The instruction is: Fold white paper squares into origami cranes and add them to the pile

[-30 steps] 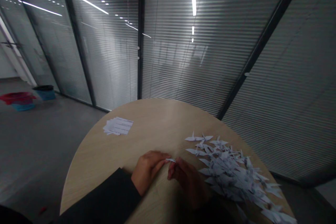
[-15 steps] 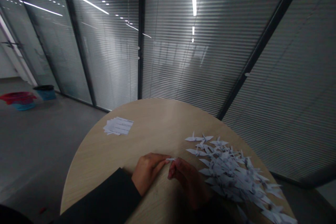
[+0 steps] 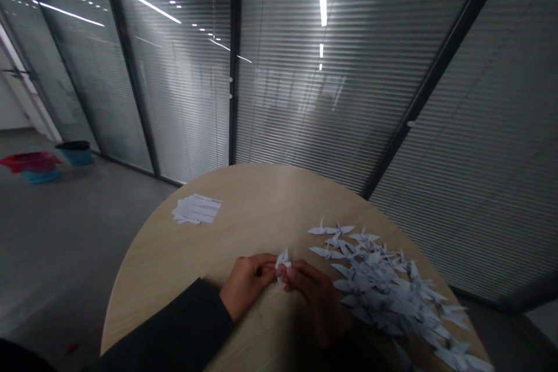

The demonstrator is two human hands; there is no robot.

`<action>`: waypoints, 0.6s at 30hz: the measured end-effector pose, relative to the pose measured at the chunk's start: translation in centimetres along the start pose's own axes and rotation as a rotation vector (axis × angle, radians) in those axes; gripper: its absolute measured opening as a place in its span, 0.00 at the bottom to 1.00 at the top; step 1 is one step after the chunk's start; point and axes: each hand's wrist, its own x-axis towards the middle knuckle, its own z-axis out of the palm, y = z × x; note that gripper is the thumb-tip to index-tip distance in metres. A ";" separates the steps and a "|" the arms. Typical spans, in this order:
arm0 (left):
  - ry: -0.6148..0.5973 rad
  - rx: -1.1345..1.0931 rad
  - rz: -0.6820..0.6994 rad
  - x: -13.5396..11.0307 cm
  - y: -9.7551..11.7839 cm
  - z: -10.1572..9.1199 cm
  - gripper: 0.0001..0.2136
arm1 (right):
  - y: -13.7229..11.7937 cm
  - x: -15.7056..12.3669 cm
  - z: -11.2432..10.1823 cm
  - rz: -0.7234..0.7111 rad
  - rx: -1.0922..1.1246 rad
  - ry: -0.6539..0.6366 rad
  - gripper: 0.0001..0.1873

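Observation:
A small folded white paper piece [image 3: 283, 258] stands up between my two hands near the front of the round wooden table [image 3: 244, 226]. My left hand [image 3: 247, 282] pinches its left side, fingers closed, dark sleeve behind it. My right hand [image 3: 314, 295] pinches its right side, fingers curled. Just to the right of my right hand lies a heap of several folded white paper cranes [image 3: 383, 290].
A small stack of white paper sheets [image 3: 196, 209] lies on the table's far left. Glass walls with blinds [image 3: 305, 70] stand behind the table. Red and blue bins [image 3: 35, 165] sit on the grey floor at far left.
The paper piece lay flat between my fingertips and now stands upright. Both hands have drawn closer together around it.

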 end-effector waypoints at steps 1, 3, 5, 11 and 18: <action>0.007 -0.056 -0.024 0.1 -0.2 0.0 0.07 | -0.1 0.0 0.0 -0.013 -0.017 -0.018 0.17; 0.018 -0.183 -0.070 0.4 -0.4 0.1 0.08 | -0.3 0.0 0.0 -0.040 -0.052 -0.051 0.15; 0.016 -0.301 -0.115 0.6 -0.5 0.1 0.10 | -0.5 0.1 0.1 -0.066 -0.100 -0.056 0.14; -0.020 -0.445 -0.189 0.7 0.2 -0.1 0.15 | -0.5 0.1 0.4 -0.034 -0.206 0.046 0.12; 0.002 -0.451 -0.222 0.4 0.7 -0.2 0.20 | 0.6 0.3 0.5 -0.021 -0.246 0.082 0.11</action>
